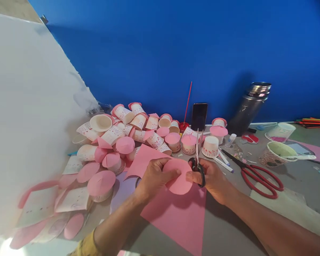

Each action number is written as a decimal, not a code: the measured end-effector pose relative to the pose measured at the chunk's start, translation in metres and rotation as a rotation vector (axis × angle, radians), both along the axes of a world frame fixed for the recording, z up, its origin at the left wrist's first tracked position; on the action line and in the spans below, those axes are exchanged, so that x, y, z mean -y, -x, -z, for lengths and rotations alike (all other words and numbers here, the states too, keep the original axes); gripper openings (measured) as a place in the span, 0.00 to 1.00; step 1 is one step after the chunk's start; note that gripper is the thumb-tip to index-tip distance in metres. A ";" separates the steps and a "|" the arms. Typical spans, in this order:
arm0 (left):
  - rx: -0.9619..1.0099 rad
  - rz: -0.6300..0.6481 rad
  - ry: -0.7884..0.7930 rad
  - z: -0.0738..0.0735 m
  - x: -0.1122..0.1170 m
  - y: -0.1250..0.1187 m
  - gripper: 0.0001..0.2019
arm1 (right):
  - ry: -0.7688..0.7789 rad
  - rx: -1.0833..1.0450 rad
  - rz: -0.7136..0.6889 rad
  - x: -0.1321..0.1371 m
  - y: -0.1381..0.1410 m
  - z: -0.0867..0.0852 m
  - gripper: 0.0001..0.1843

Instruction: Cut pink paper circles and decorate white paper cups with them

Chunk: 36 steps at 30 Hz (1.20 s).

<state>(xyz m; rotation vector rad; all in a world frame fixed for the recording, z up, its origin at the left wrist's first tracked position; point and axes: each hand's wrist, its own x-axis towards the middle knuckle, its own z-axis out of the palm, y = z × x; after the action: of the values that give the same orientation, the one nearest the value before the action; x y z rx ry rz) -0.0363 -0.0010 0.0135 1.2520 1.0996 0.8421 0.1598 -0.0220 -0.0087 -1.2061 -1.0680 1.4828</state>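
Observation:
My left hand (158, 176) pinches a round pink paper disc (179, 185), its thumb lying across the front. At the disc's right edge, my right hand (211, 177) has its fingers in the handles of small black-handled scissors (197, 149). Their blades point up and stand a little apart. The right thumb also seems to touch the disc. Below both hands lies a large sheet of pink paper (181, 217), and another pink piece (141, 160) sits behind the left hand.
Many printed paper cups (113, 135) with pink discs crowd the left and back. Red-handled scissors (261, 177), markers (225, 161), a glue stick (230, 140), a tub (274, 154) and a dark flask (245, 113) stand or lie to the right. A phone (199, 116) leans on the blue wall.

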 end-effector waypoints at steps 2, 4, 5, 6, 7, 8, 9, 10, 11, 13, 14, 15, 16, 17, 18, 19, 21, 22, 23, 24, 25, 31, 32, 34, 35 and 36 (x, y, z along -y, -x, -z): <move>0.073 0.000 0.016 0.002 -0.002 -0.005 0.18 | -0.015 0.026 0.057 0.001 0.003 0.001 0.22; 0.196 -0.018 0.063 0.006 -0.004 -0.010 0.19 | -0.040 0.025 0.101 0.003 0.006 0.003 0.22; 0.245 -0.035 0.085 0.008 -0.005 -0.012 0.19 | -0.045 0.022 0.105 0.003 0.007 0.004 0.23; 0.276 -0.051 0.101 0.010 -0.007 -0.012 0.19 | -0.043 0.025 0.092 0.003 0.008 0.005 0.23; 0.291 -0.059 0.116 0.011 -0.008 -0.012 0.20 | -0.038 0.034 0.061 0.002 0.007 0.005 0.24; 0.293 -0.062 0.127 0.012 -0.010 -0.011 0.20 | -0.037 0.048 0.010 0.001 0.005 0.005 0.25; 0.288 -0.056 0.136 0.013 -0.011 -0.008 0.20 | -0.044 0.068 -0.060 0.000 0.002 0.005 0.26; 0.275 -0.044 0.144 0.013 -0.013 -0.005 0.19 | -0.056 0.093 -0.142 -0.002 -0.002 0.005 0.27; 0.255 -0.029 0.152 0.013 -0.015 -0.002 0.19 | -0.074 0.122 -0.226 -0.005 -0.008 0.004 0.28; 0.201 0.005 0.165 0.012 -0.017 0.005 0.18 | -0.090 0.192 -0.370 -0.011 -0.020 0.003 0.32; 0.177 0.025 0.169 0.011 -0.019 0.009 0.18 | -0.084 0.226 -0.427 -0.014 -0.025 0.003 0.34; 0.158 0.045 0.171 0.011 -0.020 0.012 0.18 | -0.072 0.250 -0.485 -0.016 -0.030 0.003 0.36; 0.143 0.065 0.172 0.010 -0.021 0.015 0.18 | -0.057 0.266 -0.537 -0.019 -0.034 0.003 0.37; 0.133 0.087 0.171 0.010 -0.021 0.017 0.18 | -0.040 0.278 -0.586 -0.020 -0.037 0.004 0.37; 0.129 0.106 0.171 0.009 -0.022 0.019 0.17 | -0.020 0.283 -0.629 -0.022 -0.038 0.004 0.38; 0.125 0.122 0.174 0.009 -0.023 0.020 0.16 | 0.002 0.280 -0.664 -0.022 -0.039 0.005 0.39; 0.122 0.141 0.183 0.008 -0.023 0.022 0.14 | 0.052 0.270 -0.714 -0.023 -0.038 0.005 0.40; 0.123 0.145 0.188 0.008 -0.023 0.023 0.13 | 0.076 0.264 -0.728 -0.023 -0.038 0.005 0.41; 0.124 0.146 0.194 0.008 -0.024 0.023 0.12 | 0.099 0.258 -0.737 -0.022 -0.037 0.005 0.41; 0.122 0.147 0.201 0.008 -0.024 0.024 0.12 | 0.119 0.255 -0.742 -0.022 -0.036 0.005 0.40; 0.117 0.147 0.207 0.008 -0.024 0.024 0.11 | 0.132 0.256 -0.745 -0.022 -0.036 0.006 0.40; 0.101 0.131 0.224 0.008 -0.022 0.022 0.08 | 0.144 0.223 -0.764 -0.021 -0.037 0.009 0.39; 0.111 0.133 0.222 0.008 -0.022 0.022 0.07 | 0.147 0.228 -0.763 -0.020 -0.037 0.009 0.39; 0.124 0.135 0.214 0.007 -0.021 0.021 0.07 | 0.152 0.246 -0.759 -0.019 -0.036 0.008 0.40; 0.127 0.133 0.213 0.006 -0.021 0.020 0.07 | 0.153 0.255 -0.758 -0.019 -0.035 0.007 0.40; 0.126 0.130 0.213 0.006 -0.020 0.020 0.07 | 0.154 0.266 -0.757 -0.019 -0.035 0.006 0.40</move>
<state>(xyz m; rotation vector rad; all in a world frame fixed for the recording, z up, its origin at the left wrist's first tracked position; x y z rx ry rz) -0.0560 0.0192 0.0072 1.0655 0.9692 0.6772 0.1945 -0.0033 -0.0144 -1.1834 -1.7448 2.0328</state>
